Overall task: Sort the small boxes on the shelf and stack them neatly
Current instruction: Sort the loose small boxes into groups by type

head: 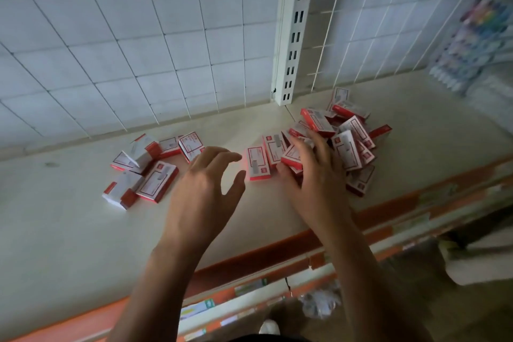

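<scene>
Boxes of red-and-white cardboard (352, 147), small, scattered in two loose heaps on cream shelf (69, 230).
Left hand (205, 180) is held open and empty; right hand (313, 172) is curled round a box (291, 158) at the right heap's edge. Neighbouring boxes could be dragged off the front lip.

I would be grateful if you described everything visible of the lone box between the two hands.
The small box looks like cardboard: white top with red frame and logo, red side. It lies flat on the cream shelf between the left hand and the right hand, which grips other boxes; neither plainly touches it.
</scene>
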A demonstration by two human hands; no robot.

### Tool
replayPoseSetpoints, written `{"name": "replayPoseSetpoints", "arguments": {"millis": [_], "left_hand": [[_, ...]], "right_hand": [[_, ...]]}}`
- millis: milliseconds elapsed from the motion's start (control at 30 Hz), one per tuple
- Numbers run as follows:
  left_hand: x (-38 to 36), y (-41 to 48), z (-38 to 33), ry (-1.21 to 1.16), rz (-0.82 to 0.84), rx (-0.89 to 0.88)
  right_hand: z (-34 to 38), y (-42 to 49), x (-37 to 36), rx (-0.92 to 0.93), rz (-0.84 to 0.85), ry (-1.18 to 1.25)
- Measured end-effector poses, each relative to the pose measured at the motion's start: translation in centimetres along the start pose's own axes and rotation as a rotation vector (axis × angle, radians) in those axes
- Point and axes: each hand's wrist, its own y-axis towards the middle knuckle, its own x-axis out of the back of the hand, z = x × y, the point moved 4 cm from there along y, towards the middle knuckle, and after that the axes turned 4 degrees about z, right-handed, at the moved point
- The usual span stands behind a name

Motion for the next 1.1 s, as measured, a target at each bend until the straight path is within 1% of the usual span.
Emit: {"name": "replayPoseSetpoints", "arguments": {"millis": [200,333,400,567,633,867,967,1100], "left_hand": [[0.6,-0.5,0.8,0.044,0.004,0.009],[1.5,-1.1,1.9,0.045,-0.003,0.001],[2.3,-1.5,2.8,0.056,-0.016,-0.002],[5.6,-3.0,7.0,0.056,-0.087,0.079],[6.9,-3.6,8.7,0.067,-0.107,0.118],[8.9,-4.1,12.0,0.056,-0.115,0.198],[9.0,-3.5,12.4,0.046,-0.115,0.186],[8.9,-2.7,13.0,0.07,-0.12,0.182]], "right_hand": [[0.4,-0.5,0.9,-0.005,0.015,0.082],[2.5,-0.8,2.0,-0.013,-0.024,-0.012],[4.1,-0.7,2.2,-0.015,-0.044,-0.013],[9.6,-0.2,-0.3,0.161,-0.085,0.107],[11.5,-0.2,-1.6,0.202,-0.081,0.143],[14.5,1.2,-6.0,0.239,-0.005,0.218],[14.7,2.2,-7.7,0.218,0.007,0.209],[15.2,3.4,-9.0,0.141,0.097,0.153]]}}
